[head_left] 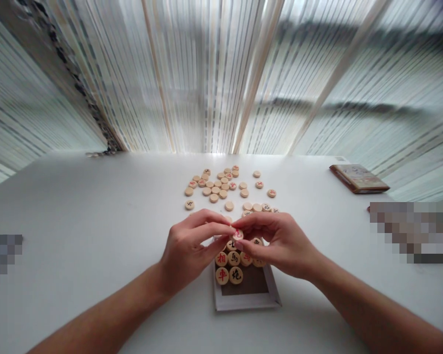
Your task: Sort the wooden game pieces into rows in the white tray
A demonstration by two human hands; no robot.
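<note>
My left hand (192, 246) and my right hand (276, 241) meet above a shallow white-rimmed box (271, 292) with a dark bottom. Together their fingertips pinch one round wooden chess piece (237, 234) with a red character. Both hands are closed on it. Inside the box lie several more discs (229, 268), marked in red or black, packed at its far end. The hands hide part of the box.
A loose scatter of wooden discs (221, 187) lies on the white table (96, 216) beyond the hands. A flat brown box lid (359, 178) sits at the far right. Striped curtains hang behind the table's far edge.
</note>
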